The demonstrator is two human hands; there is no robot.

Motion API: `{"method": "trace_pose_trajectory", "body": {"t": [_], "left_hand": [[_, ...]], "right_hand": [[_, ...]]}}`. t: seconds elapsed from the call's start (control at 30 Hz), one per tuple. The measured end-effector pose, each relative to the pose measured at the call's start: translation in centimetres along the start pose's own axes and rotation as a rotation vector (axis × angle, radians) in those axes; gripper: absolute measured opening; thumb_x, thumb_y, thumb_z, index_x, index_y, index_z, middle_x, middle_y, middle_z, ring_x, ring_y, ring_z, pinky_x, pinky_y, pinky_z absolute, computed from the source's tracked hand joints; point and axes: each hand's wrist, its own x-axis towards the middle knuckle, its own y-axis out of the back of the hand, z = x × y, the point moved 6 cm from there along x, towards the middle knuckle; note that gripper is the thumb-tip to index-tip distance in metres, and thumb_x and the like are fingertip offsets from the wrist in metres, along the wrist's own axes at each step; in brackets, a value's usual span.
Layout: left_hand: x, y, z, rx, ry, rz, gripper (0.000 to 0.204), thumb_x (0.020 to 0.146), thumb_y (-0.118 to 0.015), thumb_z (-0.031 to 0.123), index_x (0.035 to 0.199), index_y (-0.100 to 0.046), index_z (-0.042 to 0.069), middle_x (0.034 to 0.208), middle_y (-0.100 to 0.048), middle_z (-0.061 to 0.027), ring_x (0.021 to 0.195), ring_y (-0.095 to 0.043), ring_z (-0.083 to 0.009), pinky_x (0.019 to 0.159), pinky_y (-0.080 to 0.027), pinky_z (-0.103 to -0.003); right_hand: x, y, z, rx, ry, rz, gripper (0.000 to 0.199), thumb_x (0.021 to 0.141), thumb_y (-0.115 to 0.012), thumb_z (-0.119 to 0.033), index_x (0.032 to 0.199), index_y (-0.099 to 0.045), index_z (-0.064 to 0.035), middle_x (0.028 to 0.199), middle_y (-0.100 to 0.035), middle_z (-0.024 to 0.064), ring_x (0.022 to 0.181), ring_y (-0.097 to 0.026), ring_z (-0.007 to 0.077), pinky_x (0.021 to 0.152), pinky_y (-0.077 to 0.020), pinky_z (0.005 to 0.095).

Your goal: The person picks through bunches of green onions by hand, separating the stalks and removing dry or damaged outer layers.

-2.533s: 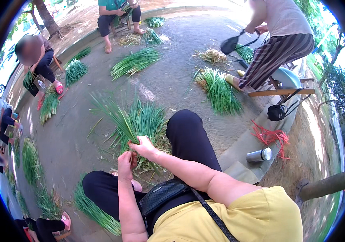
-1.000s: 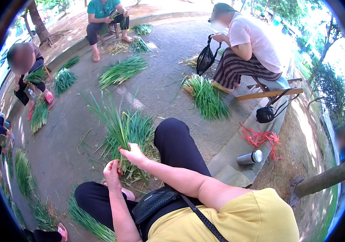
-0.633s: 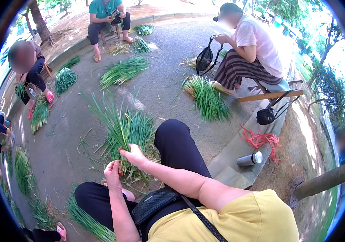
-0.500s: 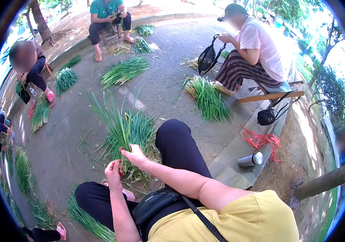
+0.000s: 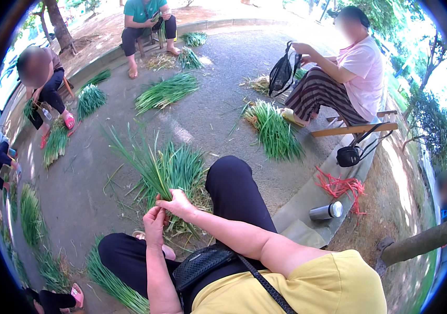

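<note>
My right hand (image 5: 179,204) is closed round a bunch of long green chives (image 5: 149,166), whose tips fan out up and to the left. My left hand (image 5: 154,225) is just below it, fingers pinched together against the lower side of the right hand. Whatever lies in that pinch is too small to make out. Beyond my hands, between my knees, a heap of loose chives (image 5: 181,166) lies on the ground, with straw-coloured scraps around it. Another pile of chives (image 5: 113,280) lies beside my left knee.
On the right, a steel flask (image 5: 326,211) lies on a mat near red ties (image 5: 338,186) and a black bag (image 5: 347,156). A person (image 5: 362,68) on a wooden stool holds a black mesh bag (image 5: 282,73). More chive piles (image 5: 167,93) and seated people surround me.
My left hand has moved up to meet my right hand. The bunch has tilted further left. The person on the right has leaned back and lifted the face.
</note>
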Motion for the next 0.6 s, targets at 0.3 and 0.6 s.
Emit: {"method": "trace_pose_trajectory", "body": {"t": [0.3,0.6], "left_hand": [[0.1,0.4,-0.4,0.109,-0.013,0.045,0.012,0.087,-0.059,0.015,0.079,-0.06,0.005,0.061,-0.052,0.0052,0.05,-0.042,-0.0014,0.045,-0.03,-0.018],[0.1,0.0,0.3,0.03,-0.021,0.07,0.015,0.09,-0.055,0.015,0.082,-0.06,0.004,0.06,-0.05,0.0048,0.051,-0.04,-0.0018,0.046,-0.03,-0.018]], "right_hand": [[0.4,-0.3,1.0,0.014,-0.031,-0.002,0.017,0.078,-0.065,-0.014,0.088,-0.06,-0.0004,0.075,-0.059,0.0009,0.066,-0.052,0.0073,0.06,-0.0444,0.0264],[0.6,0.1,1.0,0.012,-0.022,0.03,0.019,0.081,-0.063,-0.017,0.088,-0.06,0.0007,0.074,-0.059,0.0007,0.065,-0.052,0.0077,0.059,-0.0437,0.0273]]}}
